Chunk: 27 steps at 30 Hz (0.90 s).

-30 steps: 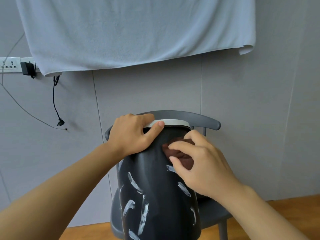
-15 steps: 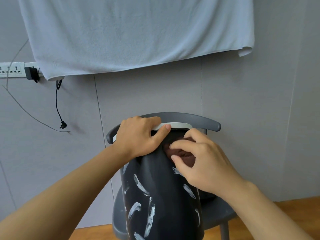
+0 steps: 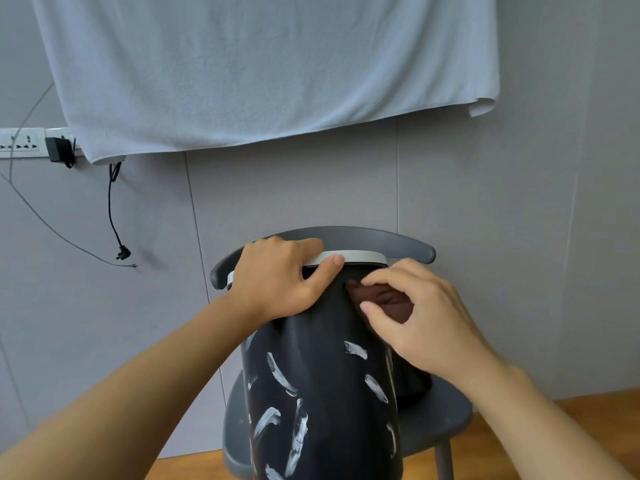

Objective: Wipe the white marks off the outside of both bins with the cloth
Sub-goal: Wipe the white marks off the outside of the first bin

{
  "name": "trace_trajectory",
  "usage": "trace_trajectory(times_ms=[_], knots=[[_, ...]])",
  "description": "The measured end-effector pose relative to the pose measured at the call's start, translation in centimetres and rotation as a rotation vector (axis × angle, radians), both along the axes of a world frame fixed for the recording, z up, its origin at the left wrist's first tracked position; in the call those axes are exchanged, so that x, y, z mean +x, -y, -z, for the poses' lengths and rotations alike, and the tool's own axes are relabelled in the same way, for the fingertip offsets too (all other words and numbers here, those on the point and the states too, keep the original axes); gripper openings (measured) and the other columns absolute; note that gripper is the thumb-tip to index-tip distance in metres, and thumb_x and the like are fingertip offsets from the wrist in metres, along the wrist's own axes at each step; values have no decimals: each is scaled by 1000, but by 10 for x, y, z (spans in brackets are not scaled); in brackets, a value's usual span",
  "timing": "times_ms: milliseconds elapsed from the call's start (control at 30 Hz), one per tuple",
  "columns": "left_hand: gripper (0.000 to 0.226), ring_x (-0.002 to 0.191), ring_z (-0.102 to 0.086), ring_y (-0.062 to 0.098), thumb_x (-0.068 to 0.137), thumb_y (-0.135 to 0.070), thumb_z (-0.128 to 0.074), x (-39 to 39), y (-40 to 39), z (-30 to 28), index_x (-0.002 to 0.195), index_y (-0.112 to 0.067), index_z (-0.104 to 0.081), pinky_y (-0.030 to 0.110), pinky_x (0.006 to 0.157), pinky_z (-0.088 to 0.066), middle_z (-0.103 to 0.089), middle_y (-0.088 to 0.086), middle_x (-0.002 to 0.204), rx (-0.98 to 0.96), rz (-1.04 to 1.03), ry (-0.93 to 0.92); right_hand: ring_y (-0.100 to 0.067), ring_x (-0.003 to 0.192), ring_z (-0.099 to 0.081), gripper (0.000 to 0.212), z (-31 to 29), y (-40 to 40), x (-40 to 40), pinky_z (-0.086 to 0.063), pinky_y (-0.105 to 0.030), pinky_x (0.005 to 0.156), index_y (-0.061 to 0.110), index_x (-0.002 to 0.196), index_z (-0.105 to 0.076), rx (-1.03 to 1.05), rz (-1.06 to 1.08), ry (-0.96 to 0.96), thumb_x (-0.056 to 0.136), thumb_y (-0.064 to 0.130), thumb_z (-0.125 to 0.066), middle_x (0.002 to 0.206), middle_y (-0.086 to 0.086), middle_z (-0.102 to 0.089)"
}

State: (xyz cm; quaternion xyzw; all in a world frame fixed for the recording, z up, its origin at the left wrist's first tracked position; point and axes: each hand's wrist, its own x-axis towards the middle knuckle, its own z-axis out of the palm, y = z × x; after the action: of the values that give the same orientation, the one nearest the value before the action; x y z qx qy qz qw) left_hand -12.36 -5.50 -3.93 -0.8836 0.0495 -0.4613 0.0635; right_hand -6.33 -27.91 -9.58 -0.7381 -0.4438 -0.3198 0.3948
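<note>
A dark bin [image 3: 329,393] with a white rim stands on a grey chair [image 3: 433,420], its side covered with several white marks [image 3: 280,374]. My left hand [image 3: 280,278] grips the bin's top edge, thumb along the rim. My right hand [image 3: 422,320] pinches a brown cloth [image 3: 384,299] and presses it against the bin's upper right side, just below the rim. A second dark bin [image 3: 415,386] shows partly behind my right wrist on the seat.
A pale towel [image 3: 263,71] hangs on the grey wall above. A power strip [image 3: 24,142] with a black plug and dangling cable [image 3: 112,209] sits at the left. The wooden floor [image 3: 588,427] shows at the lower right.
My right hand and the cloth have slid up the bin's side toward the rim. My left hand keeps its hold on the top edge.
</note>
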Motion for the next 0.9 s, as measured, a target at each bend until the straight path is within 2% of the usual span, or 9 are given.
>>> trace_trajectory(times_ms=[67, 167, 200, 367, 433, 533, 733, 800, 900], knots=[[54, 43, -37, 16, 93, -64, -35, -1, -1, 1, 62, -21, -31, 26, 47, -28, -33, -2, 45, -10, -5, 11, -5, 92, -63, 24, 3, -1, -3, -53, -24, 81, 35, 107, -73, -34, -23, 6, 85, 30, -81, 101, 18, -59], [53, 42, -35, 14, 94, -62, -40, -5, -8, 0, 60, -24, -28, 26, 48, -24, -30, -4, 44, -49, 3, 7, -2, 90, -59, 23, 7, 4, -7, -51, -21, 71, 44, 105, -67, -403, -93, -35, 83, 51, -67, 100, 21, -55], [52, 41, -34, 13, 95, -61, -41, -6, -10, 0, 59, -25, -27, 25, 48, -22, -30, -5, 44, -55, 8, 11, -1, 90, -58, 25, 9, 5, -7, -48, -18, 69, 45, 106, -65, -441, -89, -14, 83, 54, -63, 100, 22, -55], [53, 42, -35, 12, 94, -63, -39, -4, -8, 1, 59, -24, -28, 25, 49, -22, -31, -4, 44, -49, 0, 11, -7, 94, -60, 24, 9, -6, -8, -51, -24, 79, 33, 112, -72, -52, 50, 6, 89, 33, -78, 104, 17, -58], [54, 44, -37, 13, 93, -64, -38, -3, -10, 0, 60, -23, -29, 27, 50, -24, -33, -3, 45, -60, -5, -8, -7, 91, -61, 21, 13, -2, -8, -53, -24, 76, 35, 107, -73, -133, -7, -32, 87, 33, -79, 102, 17, -58], [54, 46, -39, 17, 92, -63, -37, -4, -13, -1, 60, -21, -31, 28, 51, -24, -35, -2, 46, -92, -15, -15, -3, 89, -61, 22, 18, 9, -8, -54, -19, 71, 42, 104, -70, -411, -103, -99, 83, 47, -72, 98, 22, -57], [53, 44, -36, 14, 93, -62, -39, -3, -8, -2, 60, -22, -29, 27, 49, -24, -33, -3, 46, -62, 15, -15, -12, 95, -62, 26, 18, -8, -12, -59, -28, 79, 28, 114, -78, -62, 0, 60, 88, 30, -80, 107, 10, -62], [53, 43, -35, 13, 93, -62, -39, -3, -8, -2, 59, -22, -29, 27, 50, -21, -32, -4, 45, -62, 15, -14, -9, 93, -60, 25, 21, -5, -15, -58, -26, 76, 31, 114, -76, -165, -40, 91, 89, 35, -77, 106, 12, -59], [53, 43, -35, 13, 93, -62, -39, -2, -9, -1, 59, -24, -28, 26, 50, -21, -31, -4, 45, -59, 14, -10, -4, 88, -59, 24, 27, 7, -18, -56, -21, 69, 43, 107, -71, -409, -127, 8, 86, 51, -65, 99, 23, -52]])
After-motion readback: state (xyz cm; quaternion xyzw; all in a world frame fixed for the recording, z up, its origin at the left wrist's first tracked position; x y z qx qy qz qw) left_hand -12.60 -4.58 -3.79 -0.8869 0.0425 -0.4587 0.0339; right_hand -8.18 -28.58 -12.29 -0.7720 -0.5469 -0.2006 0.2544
